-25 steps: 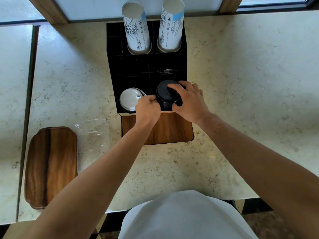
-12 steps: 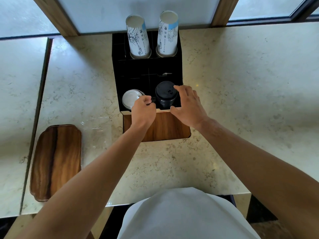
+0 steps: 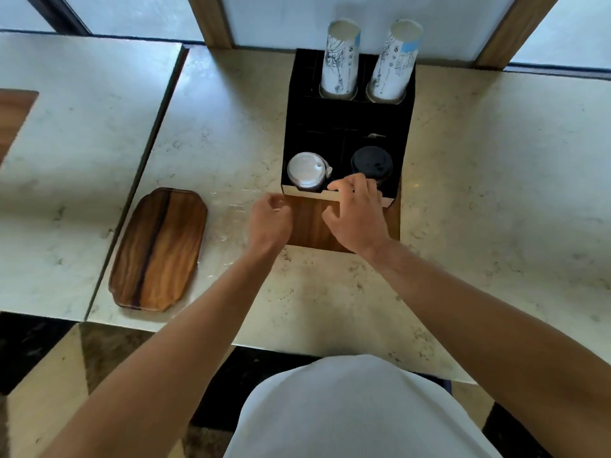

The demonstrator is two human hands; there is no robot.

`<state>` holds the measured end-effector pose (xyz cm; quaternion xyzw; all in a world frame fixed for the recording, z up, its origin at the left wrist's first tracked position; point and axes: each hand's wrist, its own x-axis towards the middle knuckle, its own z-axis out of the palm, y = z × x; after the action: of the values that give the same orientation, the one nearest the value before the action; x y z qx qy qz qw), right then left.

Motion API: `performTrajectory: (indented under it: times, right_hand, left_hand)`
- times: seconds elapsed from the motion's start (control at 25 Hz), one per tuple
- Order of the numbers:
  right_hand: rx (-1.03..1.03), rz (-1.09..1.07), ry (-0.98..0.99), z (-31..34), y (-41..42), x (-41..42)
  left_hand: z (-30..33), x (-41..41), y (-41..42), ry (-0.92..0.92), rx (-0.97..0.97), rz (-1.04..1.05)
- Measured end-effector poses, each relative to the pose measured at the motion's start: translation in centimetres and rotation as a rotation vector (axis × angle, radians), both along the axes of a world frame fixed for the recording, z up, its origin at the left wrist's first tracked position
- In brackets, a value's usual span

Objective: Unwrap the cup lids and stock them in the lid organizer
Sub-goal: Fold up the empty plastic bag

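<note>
Head view looks down on my pale marble desk (image 3: 496, 193), which carries everything, and the whole scene sits further right in the picture than it did a moment ago, so more of the neighbouring slab on the left shows. Against the window frame stands the black lid organizer (image 3: 347, 127) with its wooden front panel. Two printed stacks of paper cups (image 3: 340, 57) rise from its back compartments. Left of it lies the wooden tray (image 3: 158, 249), and between tray and organizer a clear plastic wrap (image 3: 231, 209) lies flat on the stone.

The black lids (image 3: 372, 161) sit in the front right compartment, the white lids (image 3: 305, 170) in the front left one. A second ago my right hand (image 3: 357, 216) lay over the black lids; now it has drawn back toward me, its grip loose and holding nothing, fingertips just touching the organizer's front rim below those lids. My left hand (image 3: 269, 219) has also come away from the centre of the organizer and hangs beside the wooden panel's left edge, fingers loosely curled around nothing.
</note>
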<state>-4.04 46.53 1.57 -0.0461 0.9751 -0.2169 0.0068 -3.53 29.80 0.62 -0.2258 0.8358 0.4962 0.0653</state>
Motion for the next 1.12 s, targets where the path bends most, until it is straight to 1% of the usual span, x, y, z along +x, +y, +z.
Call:
performTrajectory:
  times: [0.08, 0.24, 0.36, 0.48, 0.56, 0.64, 0.76, 0.84, 0.92, 0.96, 1.04, 1.12]
  right_hand:
    - [0.008, 0.077, -0.052, -1.0, -2.7, 0.3]
    - [0.047, 0.187, -0.209, -3.6, -7.4, 1.5]
    - [0.078, 0.244, -0.318, -5.4, -10.0, 2.6]
    - [0.063, 0.243, -0.470, -6.4, -12.0, 3.4]
    - [0.020, 0.211, -0.533, -6.8, -12.9, 3.7]
    - [-0.075, 0.178, -0.591, -7.0, -13.6, 3.9]
    - [-0.200, 0.107, -0.644, -7.0, -14.6, 4.5]
    - [-0.238, 0.098, -0.690, -6.9, -15.3, 5.0]
    - [-0.304, 0.063, -0.756, -7.1, -15.6, 5.4]
    - [-0.349, 0.022, -0.790, -7.3, -15.6, 5.5]
    - [-0.429, -0.076, -0.837, -7.6, -15.1, 5.4]
    - [-0.555, -0.182, -0.836, -7.5, -14.2, 4.9]
  left_hand:
    - [-0.4, 1.8, -2.7, -0.028, 0.013, 0.081]
    - [-1.6, 5.1, -7.8, -0.068, -0.062, 0.238]
    - [-2.5, 7.2, -10.5, -0.106, -0.102, 0.286]
    - [-3.4, 8.9, -12.5, -0.125, -0.129, 0.297]
    - [-4.1, 9.6, -13.4, -0.088, -0.209, 0.276]
    - [-4.6, 9.8, -13.9, -0.066, -0.331, 0.255]
    - [-5.0, 9.6, -14.3, -0.151, -0.431, 0.244]
    - [-5.3, 9.5, -14.5, -0.208, -0.419, 0.213]
    - [-5.6, 9.7, -14.4, -0.195, -0.324, 0.190]
    - [-5.7, 9.7, -14.2, -0.181, -0.274, 0.198]
    - [-5.6, 9.4, -13.8, -0.162, -0.237, 0.223]
    - [-5.5, 8.7, -13.6, -0.173, -0.184, 0.258]
